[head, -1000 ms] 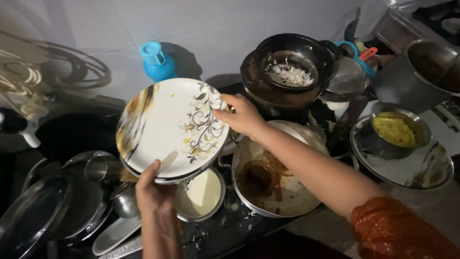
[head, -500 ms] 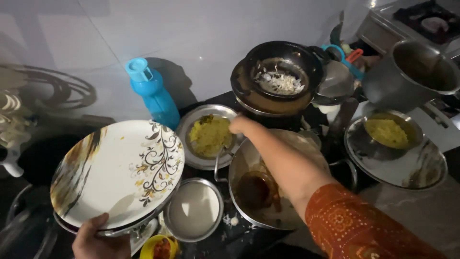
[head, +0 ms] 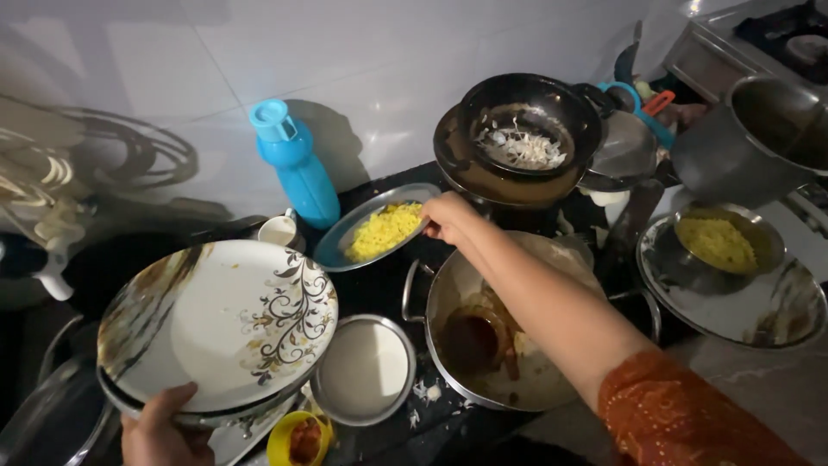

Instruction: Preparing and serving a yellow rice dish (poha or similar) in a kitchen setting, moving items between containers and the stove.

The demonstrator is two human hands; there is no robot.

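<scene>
Gripping plates (head: 216, 328), left hand (head: 164, 427); right hand (head: 448, 216) pinches steel plate (head: 341, 246) rim.

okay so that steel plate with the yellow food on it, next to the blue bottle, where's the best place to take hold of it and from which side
Grip the steel plate at its raised rim on the right end, where the right hand already has it. The blue bottle and a cup crowd its left end, so come from the right. The yellow food is loose, so keeping the plate level is probably wise. The left hand holds the patterned plates.
</scene>
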